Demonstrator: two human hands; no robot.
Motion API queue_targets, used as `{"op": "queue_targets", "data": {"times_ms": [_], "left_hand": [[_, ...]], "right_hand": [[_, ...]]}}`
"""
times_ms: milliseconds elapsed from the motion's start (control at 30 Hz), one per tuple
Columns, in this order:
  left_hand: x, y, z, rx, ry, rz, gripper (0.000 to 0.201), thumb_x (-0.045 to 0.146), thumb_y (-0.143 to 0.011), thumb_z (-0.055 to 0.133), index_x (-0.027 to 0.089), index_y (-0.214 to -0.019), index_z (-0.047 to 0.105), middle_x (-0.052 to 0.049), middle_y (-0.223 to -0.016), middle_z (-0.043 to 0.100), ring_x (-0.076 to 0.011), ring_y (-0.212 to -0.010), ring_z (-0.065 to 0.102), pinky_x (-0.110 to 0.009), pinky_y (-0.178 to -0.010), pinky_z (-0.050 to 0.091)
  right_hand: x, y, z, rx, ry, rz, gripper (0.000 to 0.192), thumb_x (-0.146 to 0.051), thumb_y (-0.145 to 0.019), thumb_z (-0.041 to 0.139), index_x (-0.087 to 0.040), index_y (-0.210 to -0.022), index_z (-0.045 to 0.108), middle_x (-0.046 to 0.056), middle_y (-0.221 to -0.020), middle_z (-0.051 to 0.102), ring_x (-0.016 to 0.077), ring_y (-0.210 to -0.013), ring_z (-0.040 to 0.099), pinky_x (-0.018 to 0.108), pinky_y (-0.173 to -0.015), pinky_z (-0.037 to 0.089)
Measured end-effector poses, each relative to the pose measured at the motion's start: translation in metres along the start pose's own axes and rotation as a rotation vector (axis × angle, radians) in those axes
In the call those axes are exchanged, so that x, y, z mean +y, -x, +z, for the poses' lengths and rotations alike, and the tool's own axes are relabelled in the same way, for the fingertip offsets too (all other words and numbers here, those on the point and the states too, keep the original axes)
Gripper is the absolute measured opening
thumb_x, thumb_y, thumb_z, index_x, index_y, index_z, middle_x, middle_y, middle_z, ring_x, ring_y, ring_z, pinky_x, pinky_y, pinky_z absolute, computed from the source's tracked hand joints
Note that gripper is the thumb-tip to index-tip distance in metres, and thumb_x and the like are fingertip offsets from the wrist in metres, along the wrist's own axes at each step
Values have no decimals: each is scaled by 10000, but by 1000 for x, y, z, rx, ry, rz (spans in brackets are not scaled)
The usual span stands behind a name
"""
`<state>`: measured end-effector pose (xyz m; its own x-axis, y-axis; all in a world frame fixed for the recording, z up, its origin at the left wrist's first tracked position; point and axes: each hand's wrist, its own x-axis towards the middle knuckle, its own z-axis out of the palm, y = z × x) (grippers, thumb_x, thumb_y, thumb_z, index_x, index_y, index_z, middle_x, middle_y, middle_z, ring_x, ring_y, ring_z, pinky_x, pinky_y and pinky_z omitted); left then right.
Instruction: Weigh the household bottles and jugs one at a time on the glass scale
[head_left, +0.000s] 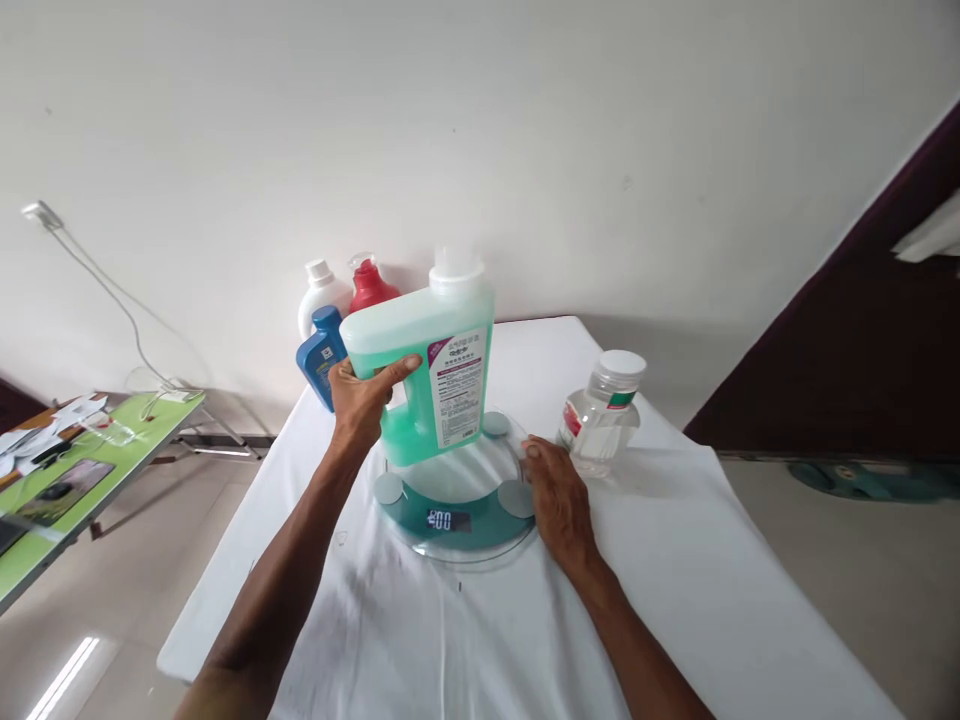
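My left hand [362, 397] grips the handle of a large jug of green liquid [427, 370] with a white cap, holding it tilted just above a round glass scale [457, 500]. The jug's lower corner hangs over the scale's back part; whether it touches is unclear. The scale's display [448, 520] is lit. My right hand [556, 498] rests flat on the white cloth at the scale's right rim, fingers together, holding nothing. A clear plastic jar with a white lid [602, 415] stands just beyond my right hand.
A blue bottle [321, 360], a white bottle [322, 292] and a red bottle [370, 284] stand at the table's back left by the wall. A green side table [90, 470] with papers sits to the left, a cable running up the wall.
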<state>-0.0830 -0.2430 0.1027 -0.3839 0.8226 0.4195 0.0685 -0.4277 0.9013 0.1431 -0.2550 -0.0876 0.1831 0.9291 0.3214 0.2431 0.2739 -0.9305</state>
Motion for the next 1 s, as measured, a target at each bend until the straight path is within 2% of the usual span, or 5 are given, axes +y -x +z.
{"op": "queue_targets", "data": {"times_ms": [400,633,733,867,1000], "left_hand": [[-23,24,-12,8,-1,-88,659,526,-542,1012,225,-540,427,73,-506,340,-54,-462,295,-253,-414,284],[-30,21,-23,-29,31,-108,564,505,-557,1003,195,-601,534,78,-526,409,-52,-471,312,-245,-447,279],[-31,21,-36,-73,-49,-35,548,615,-614,970,191,-690,632,33,-588,538,-112,-537,486,-269,-519,413],[-50,20,-67,-110,-105,108,657,849,-824,699,204,-947,741,-73,-904,729,-233,-873,697,-361,-794,579],[-97,28,-95,52,-176,-14,720,861,-976,428,195,-999,701,-101,-970,719,-208,-851,683,-368,-818,581]], "right_hand": [[0,1,-2,-8,13,2,664,-810,-1024,404,-240,-1135,726,155,-1232,747,315,-1068,703,545,-1006,569],[-1,1,-2,-17,37,-6,670,-812,-1030,381,-244,-1111,725,159,-1268,741,311,-1072,697,537,-1002,570],[-1,2,-3,-21,51,15,659,-802,-1033,389,-242,-1129,723,160,-1288,733,310,-1071,698,534,-1000,566],[-1,4,-5,-36,76,6,610,-749,-1062,390,-247,-1168,719,147,-1256,738,303,-1079,698,512,-978,573],[1,4,-6,-35,106,-18,634,-768,-1055,372,-247,-1151,720,144,-1249,740,299,-1059,701,511,-970,576]]}}
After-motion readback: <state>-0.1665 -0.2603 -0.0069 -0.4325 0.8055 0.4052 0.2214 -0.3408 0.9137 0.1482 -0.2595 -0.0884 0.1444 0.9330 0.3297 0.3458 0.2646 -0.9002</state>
